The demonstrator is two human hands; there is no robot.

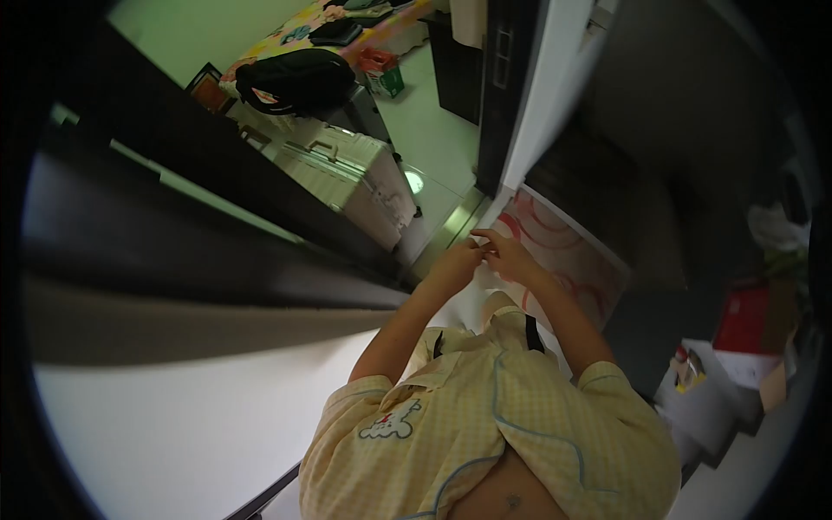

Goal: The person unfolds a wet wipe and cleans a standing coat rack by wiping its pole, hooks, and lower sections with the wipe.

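My left hand (457, 263) and my right hand (510, 256) meet in front of my body, near the doorway. Their fingers touch each other, and the fingers of both are bent inward. One finger of my right hand points out to the left over my left hand. Whether anything small is between the fingers is too small to tell. Below the hands is my yellow checked shirt (451, 399) with blue piping. A patterned mat (563, 238) with red rings lies on the floor beyond my right hand.
Through the doorway stand a light suitcase (347, 178), a black bag (295, 80), a red and green bag (381, 74) and a bed (399, 33). A dark door frame (504, 95) rises ahead. Boxes (745, 334) stand at the right, a white wall (173, 433) at the left.
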